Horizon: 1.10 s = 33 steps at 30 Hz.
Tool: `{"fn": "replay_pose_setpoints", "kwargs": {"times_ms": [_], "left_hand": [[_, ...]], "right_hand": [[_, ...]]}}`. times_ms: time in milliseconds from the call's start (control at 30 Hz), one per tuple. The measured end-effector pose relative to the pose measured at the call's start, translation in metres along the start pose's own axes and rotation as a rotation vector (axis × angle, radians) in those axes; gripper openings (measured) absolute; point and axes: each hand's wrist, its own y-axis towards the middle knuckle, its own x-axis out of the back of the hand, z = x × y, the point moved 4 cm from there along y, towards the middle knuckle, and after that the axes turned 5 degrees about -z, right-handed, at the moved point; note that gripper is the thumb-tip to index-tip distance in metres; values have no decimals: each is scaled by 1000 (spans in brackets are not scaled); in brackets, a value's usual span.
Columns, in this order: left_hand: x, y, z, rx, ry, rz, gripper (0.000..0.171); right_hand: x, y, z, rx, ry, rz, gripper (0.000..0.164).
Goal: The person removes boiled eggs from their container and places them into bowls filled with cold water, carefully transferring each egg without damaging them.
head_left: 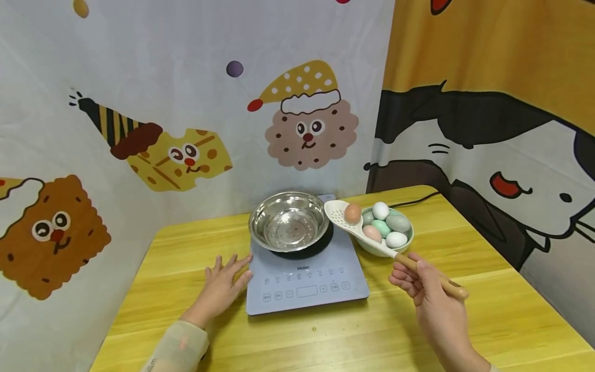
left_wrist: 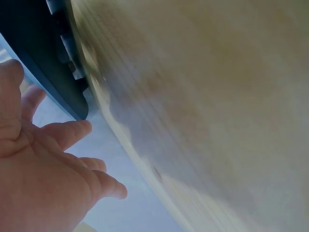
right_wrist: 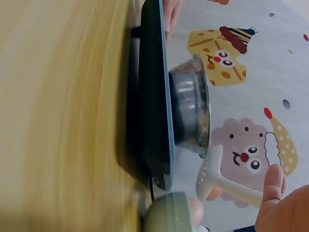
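My right hand (head_left: 437, 299) grips the wooden handle of a white slotted spoon (head_left: 341, 216). A brown egg (head_left: 353, 213) rests in the spoon's head, between the steel basin and a pale green bowl (head_left: 378, 250) of several white, green, grey and pinkish eggs. The steel basin (head_left: 289, 222) stands on a grey-blue induction cooktop (head_left: 307, 279). In the right wrist view the spoon (right_wrist: 212, 176) is beside the basin's rim. My left hand (head_left: 222, 287) touches the cooktop's left edge with its fingers spread; in the left wrist view the hand (left_wrist: 53, 169) holds nothing.
A yellow wooden table (head_left: 321, 341) carries everything. A black power cord (head_left: 413, 200) runs behind the bowl to the right. A printed cloth (head_left: 186, 93) with cartoon figures hangs behind the table and along its right side.
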Motion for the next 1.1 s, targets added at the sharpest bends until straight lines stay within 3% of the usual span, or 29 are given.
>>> {"fn": "replay_pose_setpoints", "kwargs": {"times_ms": [367, 900, 1100], "left_hand": [[1, -1, -2, 10, -7, -3, 58], [1, -1, -3, 12, -6, -2, 58], [1, -1, -3, 11, -1, -3, 58]], "right_hand": [[2, 3, -15, -111, 104, -23, 39], [11, 8, -24, -258, 376, -33, 34], [12, 7, -26, -273, 448, -10, 34]]}}
